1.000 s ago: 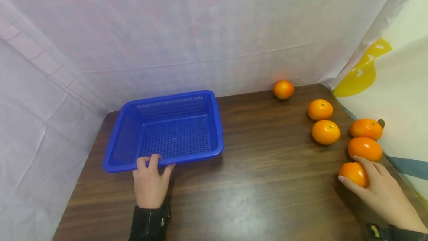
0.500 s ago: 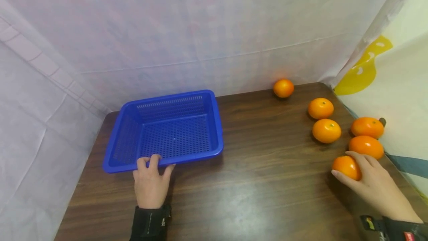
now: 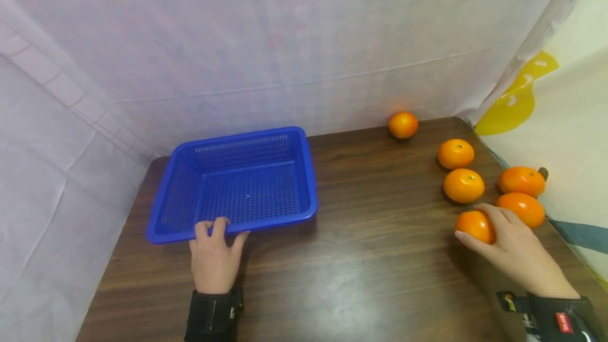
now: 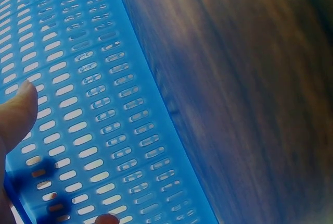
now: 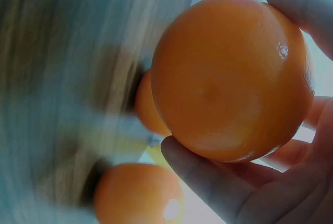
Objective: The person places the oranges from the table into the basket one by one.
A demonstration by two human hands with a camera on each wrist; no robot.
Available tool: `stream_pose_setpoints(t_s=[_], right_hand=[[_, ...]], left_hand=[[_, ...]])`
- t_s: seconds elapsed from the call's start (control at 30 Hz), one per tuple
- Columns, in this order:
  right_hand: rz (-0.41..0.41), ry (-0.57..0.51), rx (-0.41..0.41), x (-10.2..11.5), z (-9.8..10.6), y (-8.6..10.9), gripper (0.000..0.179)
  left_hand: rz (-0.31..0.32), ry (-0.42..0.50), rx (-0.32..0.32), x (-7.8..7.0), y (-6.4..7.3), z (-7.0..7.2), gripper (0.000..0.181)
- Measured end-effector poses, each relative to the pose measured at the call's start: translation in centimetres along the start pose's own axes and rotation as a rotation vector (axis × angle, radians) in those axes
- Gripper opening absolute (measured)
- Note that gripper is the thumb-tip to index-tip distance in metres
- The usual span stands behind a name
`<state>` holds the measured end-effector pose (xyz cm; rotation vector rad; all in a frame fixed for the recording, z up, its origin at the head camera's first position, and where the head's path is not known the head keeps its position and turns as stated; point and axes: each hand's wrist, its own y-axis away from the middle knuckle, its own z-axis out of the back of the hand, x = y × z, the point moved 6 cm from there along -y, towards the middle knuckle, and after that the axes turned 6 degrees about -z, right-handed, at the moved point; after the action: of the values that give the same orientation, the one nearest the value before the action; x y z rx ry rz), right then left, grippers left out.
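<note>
The near rim of an empty blue plastic basket is gripped by my left hand, with fingers hooked over the edge and the thumb outside. In the left wrist view, the thumb lies against the slotted basket wall. My right hand holds an orange between thumb and fingers at the right side of the table. The right wrist view shows the held orange up close, seemingly raised off the wood, with two other oranges partly visible behind it.
Two oranges lie at the table's right edge, beside the right hand. Another pair sits farther back, and a lone orange rests near the back curtain. Brown wooden table lies between basket and fruit.
My right hand has moved left and slightly away from me, carrying the orange off from the two at the right edge. The left hand and basket stay put.
</note>
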<state>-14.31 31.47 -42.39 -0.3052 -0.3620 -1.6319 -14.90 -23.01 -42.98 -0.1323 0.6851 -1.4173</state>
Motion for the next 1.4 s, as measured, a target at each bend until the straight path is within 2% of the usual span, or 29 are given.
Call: stream_pose_setpoints(t_s=[0.37, 0.57, 0.8, 1.0, 1.13, 1.4], right_hand=[[0.097, -0.039, -0.033, 2.7, -0.3, -0.6, 0.078], [0.132, -0.035, -0.008, 4.3, -0.3, -1.0, 0.078], [0.159, -0.031, -0.006, 6.4, -0.1, -1.6, 0.075], [0.219, -0.031, -0.044, 8.1, -0.1, -2.1, 0.071], [0.255, -0.039, -0.071, 9.1, -0.1, -2.4, 0.069], [0.274, -0.049, -0.06, 10.9, -0.2, -3.1, 0.071]], left_hand=[[0.033, 0.002, 0.083, 0.2, 0.3, 0.7, 0.048], [0.041, 0.023, 0.128, 0.3, 0.3, 1.0, 0.046], [0.072, 0.044, 0.194, 0.3, -0.2, 1.1, 0.042], [0.098, 0.059, 0.267, 0.3, -0.6, 0.9, 0.042], [0.1, 0.069, 0.278, 0.3, -0.9, 0.7, 0.042], [0.076, 0.089, 0.261, 0.0, -1.1, 0.7, 0.043]])
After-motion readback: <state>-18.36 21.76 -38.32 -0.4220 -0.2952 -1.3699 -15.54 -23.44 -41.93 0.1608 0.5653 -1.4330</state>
